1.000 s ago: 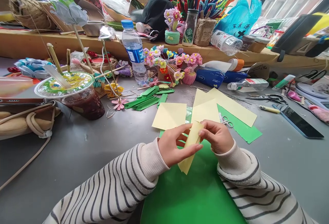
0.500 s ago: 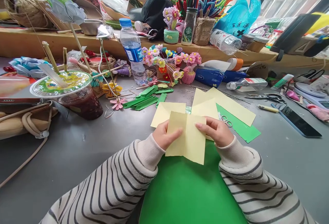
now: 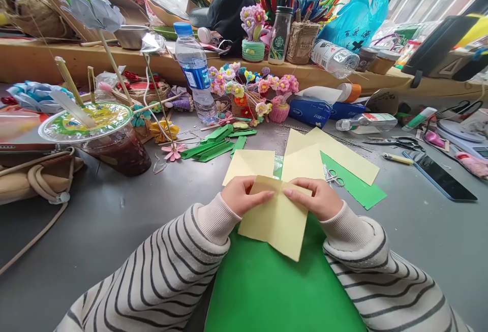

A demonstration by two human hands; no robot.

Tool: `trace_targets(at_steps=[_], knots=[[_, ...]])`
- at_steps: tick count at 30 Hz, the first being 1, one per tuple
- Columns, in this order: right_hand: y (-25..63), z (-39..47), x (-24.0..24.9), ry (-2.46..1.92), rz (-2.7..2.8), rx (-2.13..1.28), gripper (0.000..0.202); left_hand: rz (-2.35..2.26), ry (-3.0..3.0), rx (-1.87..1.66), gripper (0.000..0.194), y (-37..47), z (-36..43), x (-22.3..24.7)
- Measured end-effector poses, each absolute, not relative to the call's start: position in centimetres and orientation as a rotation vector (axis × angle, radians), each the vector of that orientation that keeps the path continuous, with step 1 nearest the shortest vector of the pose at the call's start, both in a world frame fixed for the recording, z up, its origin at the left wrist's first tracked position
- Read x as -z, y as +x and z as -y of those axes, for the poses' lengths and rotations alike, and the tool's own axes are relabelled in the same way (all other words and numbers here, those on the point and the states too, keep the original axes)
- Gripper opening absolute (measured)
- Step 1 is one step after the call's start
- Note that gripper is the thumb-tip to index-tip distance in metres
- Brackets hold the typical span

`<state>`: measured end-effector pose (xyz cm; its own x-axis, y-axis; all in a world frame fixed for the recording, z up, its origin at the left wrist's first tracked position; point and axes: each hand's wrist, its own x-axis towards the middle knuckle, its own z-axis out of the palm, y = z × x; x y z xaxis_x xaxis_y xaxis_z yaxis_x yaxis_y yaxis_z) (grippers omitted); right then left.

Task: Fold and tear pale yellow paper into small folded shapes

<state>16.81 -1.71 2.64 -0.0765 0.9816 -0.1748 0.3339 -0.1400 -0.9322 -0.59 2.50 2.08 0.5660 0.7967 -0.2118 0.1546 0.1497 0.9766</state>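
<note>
A creased sheet of pale yellow paper (image 3: pixel 276 220) hangs between my two hands above a large green sheet (image 3: pixel 284 286). My left hand (image 3: pixel 244 194) pinches its upper left part, thumb on the near face and fingers behind. At the upper right, my right hand (image 3: pixel 316 197) grips it the same way, the thumb tips close together near the middle crease. Behind the hands lie a yellow piece (image 3: pixel 247 161) on the left and larger yellow sheets (image 3: pixel 303 156) on the right. Small scissors (image 3: pixel 335 177) rest beside a green paper strip (image 3: pixel 358 187).
Folded green strips (image 3: pixel 213 146) lie beyond my left hand. A lidded drink cup (image 3: pixel 122 151) and a water bottle (image 3: pixel 196 78) stand at the left. A phone (image 3: pixel 440 175), pliers (image 3: pixel 398 142) and a pen-like cutter (image 3: pixel 397 159) lie right. Crochet flowers (image 3: pixel 247 88) line the back.
Both thumbs have slid inward toward the crease at the top of the yellow paper. The sheet has come slightly lower and nearer, its top edge now tipped back.
</note>
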Motion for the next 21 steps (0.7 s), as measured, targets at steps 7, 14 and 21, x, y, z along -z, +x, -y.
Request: trace_targets(at_steps=[7,14,21], knots=[[16.90,1.71,-2.74,-1.586,1.356,-1.294,0.023,-0.883,1.356,-0.423,0.026,-0.60,-2.44,-1.84],[16.88,1.48,-2.59,-1.601,1.507,-1.154,0.023,-1.034,1.801,-0.668,0.020,-0.17,-2.26,-1.92],[16.80,1.28,-2.43,-1.610,1.521,-1.113,0.022,-1.050,1.979,-0.754,0.015,0.04,-1.51,-2.21]])
